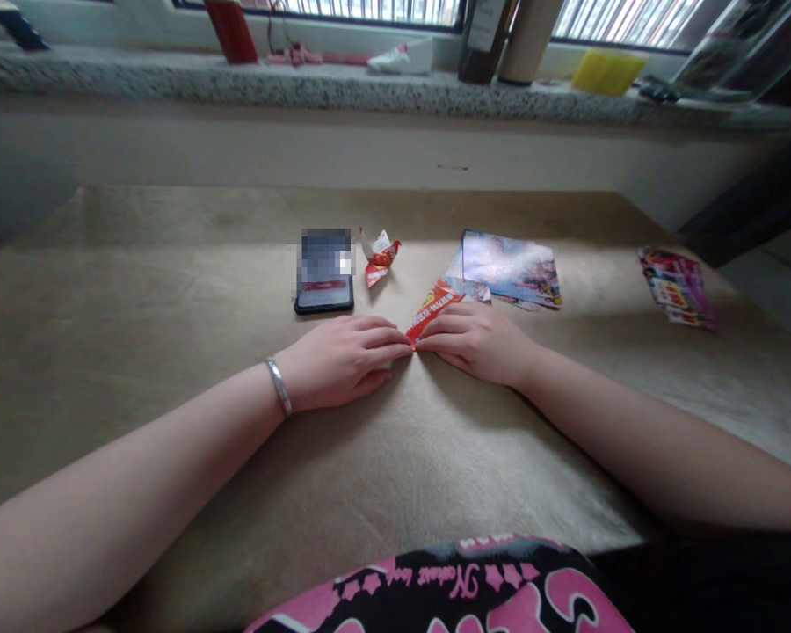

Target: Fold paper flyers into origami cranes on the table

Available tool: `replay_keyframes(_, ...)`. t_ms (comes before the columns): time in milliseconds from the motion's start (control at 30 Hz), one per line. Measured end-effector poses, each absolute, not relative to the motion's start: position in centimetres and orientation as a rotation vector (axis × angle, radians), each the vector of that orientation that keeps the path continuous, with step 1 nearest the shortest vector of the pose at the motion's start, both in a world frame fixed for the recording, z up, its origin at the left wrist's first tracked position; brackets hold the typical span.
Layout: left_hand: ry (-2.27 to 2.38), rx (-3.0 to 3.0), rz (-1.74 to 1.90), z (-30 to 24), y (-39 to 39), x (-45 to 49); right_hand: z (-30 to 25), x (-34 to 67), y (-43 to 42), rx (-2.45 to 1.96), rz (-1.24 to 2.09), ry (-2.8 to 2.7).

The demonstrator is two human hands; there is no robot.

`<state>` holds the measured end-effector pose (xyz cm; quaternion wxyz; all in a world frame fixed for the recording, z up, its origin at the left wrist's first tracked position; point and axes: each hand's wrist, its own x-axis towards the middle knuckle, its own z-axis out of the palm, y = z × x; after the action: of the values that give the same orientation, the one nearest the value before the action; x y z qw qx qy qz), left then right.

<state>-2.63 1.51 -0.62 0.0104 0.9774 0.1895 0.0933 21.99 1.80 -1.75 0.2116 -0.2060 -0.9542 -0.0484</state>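
Observation:
A red and orange printed sheet of paper, folded to a point, lies on the table between my hands. My left hand, with a silver bangle at its wrist, has its fingers pressed together at the paper's near tip. From the other side my right hand pinches the same paper near that tip, its fingers covering part of it. Just beyond my left fingers stands a small folded red and white paper crane. Left of the crane lies a black phone, its screen blurred out.
Glossy picture sheets lie beyond my right hand. A small stack of colourful cards is at the far right of the beige table. On the granite windowsill are a red cylinder, bottles and a yellow block.

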Motion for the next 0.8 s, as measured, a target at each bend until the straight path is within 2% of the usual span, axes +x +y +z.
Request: replay_keyframes(800,0.619,3.109,0.280,-0.22,1.24,-1.97,-1.51,21.80,1.78,-0.670,-0.137,-2.735)
